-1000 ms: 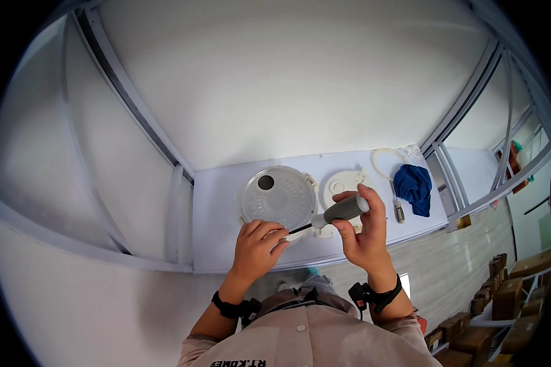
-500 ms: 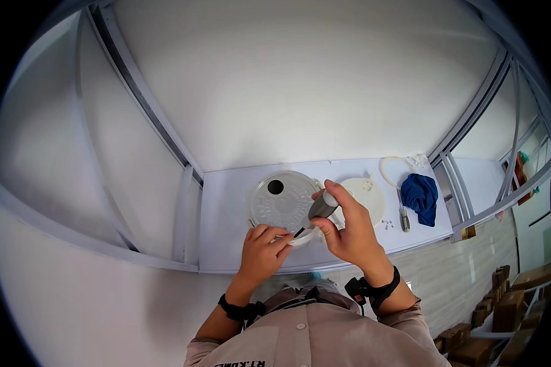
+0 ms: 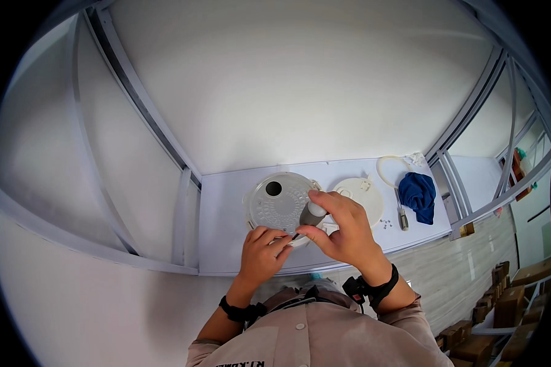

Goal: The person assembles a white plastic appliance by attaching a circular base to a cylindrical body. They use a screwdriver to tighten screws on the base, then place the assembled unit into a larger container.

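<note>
My right hand [image 3: 348, 231] is closed round the grey handle of a screwdriver [image 3: 312, 214] with a pale end cap. Its dark shaft slants down to the left, to the near rim of a round, pale plastic housing [image 3: 263, 211]. That housing has a dark round hole [image 3: 273, 189] in its far part and a ring of small raised patterns. Beside the screwdriver tip, my left hand [image 3: 262, 254] has its fingers bent and drawn together at the rim. Whatever lies between those fingertips is hidden.
Right of the housing lies a cream round disc [image 3: 370, 202], with several small screws [image 3: 386, 224] near it. Farther right are a second screwdriver [image 3: 403, 219], a blue cloth [image 3: 417, 197] and a pale hose loop [image 3: 379, 168]. A metal frame [image 3: 444, 150] borders the white table [image 3: 217, 238].
My right hand and the screwdriver have moved left and slightly down, and the handle stands steeper. The left hand stays almost in place at the rim.
</note>
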A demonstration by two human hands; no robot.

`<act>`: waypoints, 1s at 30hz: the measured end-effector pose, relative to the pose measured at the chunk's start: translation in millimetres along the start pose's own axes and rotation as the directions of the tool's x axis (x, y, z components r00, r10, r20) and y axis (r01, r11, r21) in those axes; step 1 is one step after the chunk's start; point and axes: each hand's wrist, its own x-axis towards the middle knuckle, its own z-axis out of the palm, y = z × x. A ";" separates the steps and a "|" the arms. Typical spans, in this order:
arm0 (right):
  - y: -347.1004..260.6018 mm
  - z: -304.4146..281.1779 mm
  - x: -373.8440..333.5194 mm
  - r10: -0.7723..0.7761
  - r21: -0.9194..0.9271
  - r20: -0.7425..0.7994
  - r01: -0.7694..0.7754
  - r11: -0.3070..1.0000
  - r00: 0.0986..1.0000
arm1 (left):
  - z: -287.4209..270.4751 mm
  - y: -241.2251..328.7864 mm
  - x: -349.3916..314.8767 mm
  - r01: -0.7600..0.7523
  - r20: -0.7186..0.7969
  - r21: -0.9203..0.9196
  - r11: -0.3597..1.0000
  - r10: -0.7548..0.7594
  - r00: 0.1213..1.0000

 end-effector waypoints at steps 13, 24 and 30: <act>-4.3 0.0 6.7 0.024 -0.253 0.013 -0.020 0.967 1.000 | 3.5 16.1 17.2 0.036 -0.141 -0.189 0.981 -0.064 0.988; -5.5 -7.8 7.3 0.015 0.213 0.142 -0.045 0.976 0.990 | 8.3 18.1 20.7 0.029 -0.178 -0.220 0.975 -0.070 0.981; -16.7 5.4 7.8 0.027 0.214 0.042 -0.036 0.976 0.999 | 17.3 8.2 9.6 0.026 -0.166 -0.224 0.974 -0.064 0.984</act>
